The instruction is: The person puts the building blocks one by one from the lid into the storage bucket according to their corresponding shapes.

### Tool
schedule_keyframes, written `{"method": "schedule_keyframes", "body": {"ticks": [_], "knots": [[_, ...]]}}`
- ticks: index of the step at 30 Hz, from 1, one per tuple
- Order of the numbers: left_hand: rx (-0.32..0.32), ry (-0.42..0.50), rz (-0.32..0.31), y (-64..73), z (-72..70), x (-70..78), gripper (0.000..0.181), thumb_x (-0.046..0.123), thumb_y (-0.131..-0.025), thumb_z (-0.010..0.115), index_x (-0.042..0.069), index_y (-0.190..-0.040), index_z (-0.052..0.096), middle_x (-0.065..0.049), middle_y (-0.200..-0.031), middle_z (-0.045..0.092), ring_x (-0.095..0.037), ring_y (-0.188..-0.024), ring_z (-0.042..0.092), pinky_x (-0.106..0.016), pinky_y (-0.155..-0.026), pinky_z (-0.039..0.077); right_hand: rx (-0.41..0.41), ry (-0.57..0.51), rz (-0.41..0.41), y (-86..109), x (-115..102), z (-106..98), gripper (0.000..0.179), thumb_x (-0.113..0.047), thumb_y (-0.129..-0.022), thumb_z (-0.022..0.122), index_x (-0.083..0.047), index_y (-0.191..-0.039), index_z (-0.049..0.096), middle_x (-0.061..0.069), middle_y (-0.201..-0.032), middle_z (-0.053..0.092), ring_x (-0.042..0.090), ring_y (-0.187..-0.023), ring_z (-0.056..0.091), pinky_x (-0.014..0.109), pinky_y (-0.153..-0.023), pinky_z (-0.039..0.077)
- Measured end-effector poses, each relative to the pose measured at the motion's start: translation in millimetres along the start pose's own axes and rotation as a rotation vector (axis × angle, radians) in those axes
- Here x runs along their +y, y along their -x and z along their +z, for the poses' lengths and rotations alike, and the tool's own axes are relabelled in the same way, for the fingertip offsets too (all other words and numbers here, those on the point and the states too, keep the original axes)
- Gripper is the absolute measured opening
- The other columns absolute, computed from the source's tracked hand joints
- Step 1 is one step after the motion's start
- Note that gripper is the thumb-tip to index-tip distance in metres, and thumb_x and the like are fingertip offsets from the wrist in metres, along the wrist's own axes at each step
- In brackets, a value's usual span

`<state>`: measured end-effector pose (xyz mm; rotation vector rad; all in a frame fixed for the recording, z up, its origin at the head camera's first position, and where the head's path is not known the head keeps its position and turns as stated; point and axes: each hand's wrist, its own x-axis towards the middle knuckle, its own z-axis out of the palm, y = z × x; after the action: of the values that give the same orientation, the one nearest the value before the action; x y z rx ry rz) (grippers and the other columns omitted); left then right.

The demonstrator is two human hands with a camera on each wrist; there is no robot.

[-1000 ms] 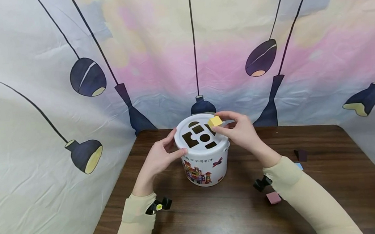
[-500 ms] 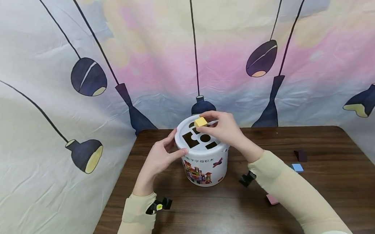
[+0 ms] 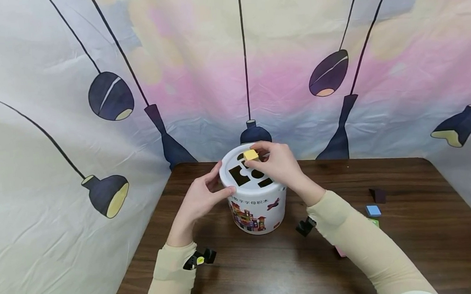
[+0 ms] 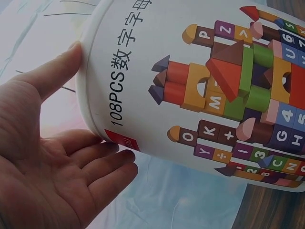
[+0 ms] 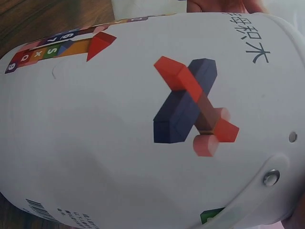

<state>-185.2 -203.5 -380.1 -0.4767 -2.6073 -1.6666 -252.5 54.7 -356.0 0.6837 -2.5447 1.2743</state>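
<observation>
Head view first: the yellow block (image 3: 250, 155) is up over the lid (image 3: 246, 190) of a white bucket (image 3: 256, 214), close to the half-round and square cut-outs, though I can't tell if its lower edge is touching the lid. The right hand (image 3: 279, 163) has it pinched between thumb and fingers, so that one's closed down to about block width. Looks like painted wood to me, so I'd guess light, stiff, pretty hard to break, maybe a bit slick on the faces. Best hold is what's there imo: fingertips on opposite sides, underside left free. The left hand (image 3: 198, 197) is on the bucket's other side, thumb well apart from the fingers, resting against the rim. The bucket sits upright on the table (image 3: 293, 275), with a dark block (image 3: 378, 195), a blue block (image 3: 373, 210), plus bits of a green block (image 3: 375, 222) and a pink block (image 3: 340, 251) off by the right sleeve. Left wrist view: thumb tip on the rim, the other fingers fairly straight below, more steadying than squeezing. Bucket's probably smooth plastic, kinda slippery, so the rim's the spot to hold. Right wrist view: mostly bucket wall and the handle (image 5: 248, 196); the block and its pinch don't show there.
</observation>
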Motion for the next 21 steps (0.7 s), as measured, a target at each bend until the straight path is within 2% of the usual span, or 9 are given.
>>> {"method": "schedule_keyframes", "body": {"ticks": [8, 13, 21], "knots": [[0.003, 0.001, -0.011, 1.1, -0.1, -0.3, 0.088, 0.029, -0.096, 0.084, 0.012, -0.168, 0.036, -0.009, -0.168, 0.040, -0.029, -0.148, 0.048, -0.053, -0.115, 0.045, -0.028, 0.043, 0.005, -0.7, -0.2, 3.3, 0.047, -0.042, -0.091, 0.087, -0.015, -0.129, 0.078, 0.001, -0.110, 0.078, 0.017, -0.097, 0.073, 0.041, -0.080, 0.061], [0.003, -0.004, -0.012, 1.8, 0.1, -0.6, 0.088, 0.030, -0.097, 0.084, 0.013, -0.168, 0.035, -0.009, -0.168, 0.040, -0.029, -0.148, 0.049, -0.048, -0.115, 0.046, -0.048, 0.093, 0.022, 0.0, -0.6, 3.8, 0.049, -0.044, -0.090, 0.088, -0.016, -0.130, 0.078, 0.001, -0.112, 0.078, 0.017, -0.098, 0.072, 0.041, -0.081, 0.059], [0.002, 0.004, -0.004, 0.9, 1.0, -0.8, 0.088, 0.030, -0.096, 0.084, 0.013, -0.168, 0.035, -0.008, -0.169, 0.040, -0.029, -0.148, 0.048, -0.049, -0.115, 0.045, -0.056, 0.126, 0.029, -0.4, -1.7, 2.1, 0.050, -0.044, -0.090, 0.088, -0.017, -0.131, 0.078, 0.002, -0.114, 0.078, 0.018, -0.100, 0.071, 0.041, -0.082, 0.058]]}}
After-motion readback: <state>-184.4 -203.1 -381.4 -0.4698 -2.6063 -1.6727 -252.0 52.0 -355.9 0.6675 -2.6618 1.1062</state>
